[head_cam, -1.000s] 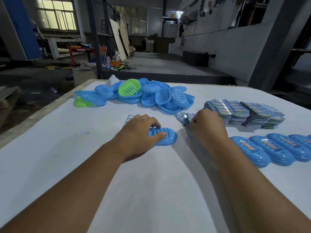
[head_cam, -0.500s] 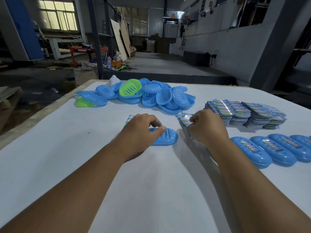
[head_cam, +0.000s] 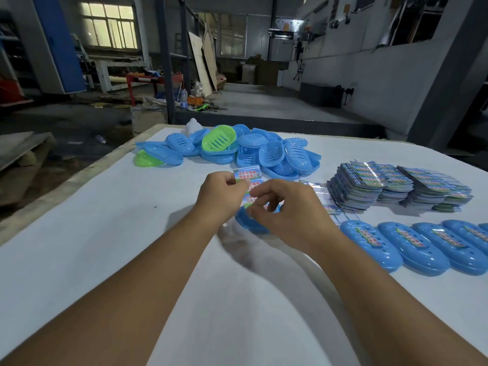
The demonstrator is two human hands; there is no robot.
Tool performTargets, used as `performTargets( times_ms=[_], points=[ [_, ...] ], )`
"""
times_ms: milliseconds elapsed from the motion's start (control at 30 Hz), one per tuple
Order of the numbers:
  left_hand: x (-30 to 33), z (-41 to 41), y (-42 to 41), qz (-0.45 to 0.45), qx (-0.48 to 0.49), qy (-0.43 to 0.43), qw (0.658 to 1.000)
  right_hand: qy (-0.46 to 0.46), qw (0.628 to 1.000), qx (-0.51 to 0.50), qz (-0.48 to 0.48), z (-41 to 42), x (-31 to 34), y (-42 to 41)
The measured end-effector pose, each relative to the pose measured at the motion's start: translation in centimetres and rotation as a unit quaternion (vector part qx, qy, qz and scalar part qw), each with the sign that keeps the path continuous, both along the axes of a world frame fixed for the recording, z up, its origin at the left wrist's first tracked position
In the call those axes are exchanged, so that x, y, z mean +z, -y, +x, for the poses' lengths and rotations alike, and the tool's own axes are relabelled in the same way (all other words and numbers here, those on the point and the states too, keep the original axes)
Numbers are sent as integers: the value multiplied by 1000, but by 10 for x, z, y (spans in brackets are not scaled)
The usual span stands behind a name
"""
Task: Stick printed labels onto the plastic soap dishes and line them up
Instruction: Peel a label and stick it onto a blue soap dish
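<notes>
A label sheet (head_cam: 247, 180) is held up above the middle of the white surface (head_cam: 105, 233), pinched at its left edge in the left hand's (head_cam: 220, 196) grip; the right hand's (head_cam: 287, 207) curled fingers pinch its lower part. Just under the hands lies one blue soap dish (head_cam: 247, 223). At three o'clock a row of labelled dishes (head_cam: 369, 247) lies side by side. At twelve o'clock sits a heap of unlabelled dishes (head_cam: 264, 151), blue with two green. Label stacks (head_cam: 396, 186) stand at two o'clock.
</notes>
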State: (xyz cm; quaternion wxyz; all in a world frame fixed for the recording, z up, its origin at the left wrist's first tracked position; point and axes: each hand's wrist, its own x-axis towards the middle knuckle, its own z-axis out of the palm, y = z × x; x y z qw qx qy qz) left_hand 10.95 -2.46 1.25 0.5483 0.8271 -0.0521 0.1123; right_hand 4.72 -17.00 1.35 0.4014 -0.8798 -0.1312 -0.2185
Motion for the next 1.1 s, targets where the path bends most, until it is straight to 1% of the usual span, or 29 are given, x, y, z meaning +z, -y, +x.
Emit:
performTargets(
  times_ms=[67, 133, 200, 267, 333, 400, 500, 700, 900, 1100],
  points=[
    [2, -2, 0, -22, -35, 8, 999, 16, 1000, -12, 24, 3, -2, 1],
    [4, -6, 2, -38, -77, 9, 996, 29, 996, -70, 54, 8, 0, 6],
    [3, -10, 5, -53, -120, -6, 991, 15, 988, -110, 107, 12, 4, 12],
    [1, -13, 8, -66, -151, -26, 986, -13, 979, -110, 169, 15, 6, 19],
    [0, -13, 10, -68, -165, -30, 984, -35, 973, -100, 205, 16, 7, 24],
    [2, -12, 9, -67, -152, -10, 986, -40, 968, -89, 232, 17, 6, 26],
    [4, -7, 5, -64, -108, 14, 992, -45, 966, -86, 239, 19, 6, 29],
    [0, -7, 6, -57, -115, 0, 992, -59, 968, -65, 236, 19, 5, 28],
    [2, -7, 4, -59, -111, -8, 992, -62, 961, -50, 264, 18, 7, 27],
    [8, -9, 3, -44, -82, 10, 996, -76, 958, -51, 271, 18, 7, 30]
  ],
)
